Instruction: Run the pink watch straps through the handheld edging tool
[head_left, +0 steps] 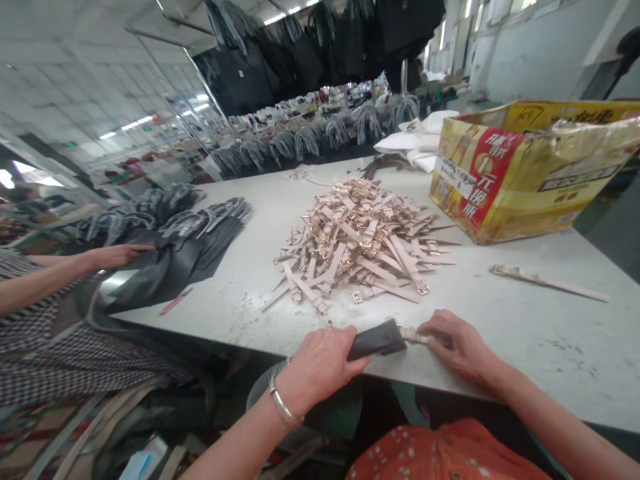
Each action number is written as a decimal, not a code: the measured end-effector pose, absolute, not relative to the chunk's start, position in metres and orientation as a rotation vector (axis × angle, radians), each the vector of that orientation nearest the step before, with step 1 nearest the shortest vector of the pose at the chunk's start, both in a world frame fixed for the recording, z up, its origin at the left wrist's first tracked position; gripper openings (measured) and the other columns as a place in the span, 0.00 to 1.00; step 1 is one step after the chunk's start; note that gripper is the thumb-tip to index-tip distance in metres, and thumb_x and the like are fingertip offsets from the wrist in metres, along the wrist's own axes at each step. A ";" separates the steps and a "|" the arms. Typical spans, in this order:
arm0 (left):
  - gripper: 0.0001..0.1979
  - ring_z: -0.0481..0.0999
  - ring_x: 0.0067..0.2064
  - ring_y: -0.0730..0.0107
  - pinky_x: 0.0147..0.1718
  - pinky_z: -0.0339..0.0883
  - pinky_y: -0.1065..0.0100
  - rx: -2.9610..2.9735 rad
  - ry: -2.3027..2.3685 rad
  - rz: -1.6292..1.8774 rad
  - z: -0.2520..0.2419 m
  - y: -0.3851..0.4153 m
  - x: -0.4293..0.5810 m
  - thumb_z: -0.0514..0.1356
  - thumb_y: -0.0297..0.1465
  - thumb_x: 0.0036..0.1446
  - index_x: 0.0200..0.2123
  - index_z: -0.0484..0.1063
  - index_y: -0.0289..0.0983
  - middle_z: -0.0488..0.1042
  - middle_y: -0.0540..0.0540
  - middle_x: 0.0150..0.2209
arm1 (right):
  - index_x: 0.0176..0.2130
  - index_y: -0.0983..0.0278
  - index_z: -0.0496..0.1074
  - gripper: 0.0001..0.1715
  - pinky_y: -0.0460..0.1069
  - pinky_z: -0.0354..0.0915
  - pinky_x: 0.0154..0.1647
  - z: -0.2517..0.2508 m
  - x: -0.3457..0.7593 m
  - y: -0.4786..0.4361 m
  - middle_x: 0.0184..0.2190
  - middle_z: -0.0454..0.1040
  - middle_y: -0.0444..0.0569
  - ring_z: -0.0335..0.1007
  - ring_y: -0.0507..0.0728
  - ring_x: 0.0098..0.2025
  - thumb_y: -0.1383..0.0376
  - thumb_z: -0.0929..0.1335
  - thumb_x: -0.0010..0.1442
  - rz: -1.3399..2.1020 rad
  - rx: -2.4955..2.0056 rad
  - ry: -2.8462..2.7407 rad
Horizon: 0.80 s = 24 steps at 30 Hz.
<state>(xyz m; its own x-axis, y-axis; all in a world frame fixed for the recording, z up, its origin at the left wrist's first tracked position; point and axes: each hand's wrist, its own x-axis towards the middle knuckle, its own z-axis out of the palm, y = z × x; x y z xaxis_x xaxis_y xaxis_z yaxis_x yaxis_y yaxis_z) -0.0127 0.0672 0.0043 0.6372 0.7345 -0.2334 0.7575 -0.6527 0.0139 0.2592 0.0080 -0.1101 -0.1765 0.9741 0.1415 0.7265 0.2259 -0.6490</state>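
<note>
At the table's near edge, my left hand (320,370) is closed around a flat black leather piece (379,338), thumb on top. My right hand (463,347) pinches a short beige buckle strap (413,335), which meets the right end of the black piece. Whether the two are joined cannot be made out. Just beyond my hands lies a large heap of beige buckle straps (357,243) with gold-coloured buckles. A single beige strap (550,283) lies apart to the right.
A yellow cardboard box (540,173) stands at the right of the white table (260,267). To the left, a co-worker's hand (120,256) touches black bag pieces (200,247). A pink pen-like stick (175,301) lies near them. Black bags (280,63) hang at the back.
</note>
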 end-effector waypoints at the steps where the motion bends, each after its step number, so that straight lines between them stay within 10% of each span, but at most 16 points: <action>1: 0.16 0.76 0.35 0.57 0.34 0.67 0.63 2.741 1.244 -0.314 0.004 0.066 -0.009 0.54 0.46 0.57 0.38 0.68 0.39 0.75 0.45 0.32 | 0.42 0.60 0.72 0.15 0.51 0.60 0.40 -0.110 0.259 0.008 0.35 0.66 0.48 0.62 0.56 0.40 0.71 0.64 0.55 0.606 -1.568 -1.970; 24: 0.14 0.76 0.34 0.59 0.32 0.67 0.64 2.540 1.291 -0.301 -0.002 0.068 -0.012 0.55 0.45 0.56 0.37 0.67 0.42 0.75 0.48 0.31 | 0.48 0.57 0.70 0.18 0.50 0.60 0.39 -0.100 0.254 0.005 0.36 0.64 0.48 0.61 0.55 0.40 0.71 0.63 0.58 0.706 -1.551 -1.983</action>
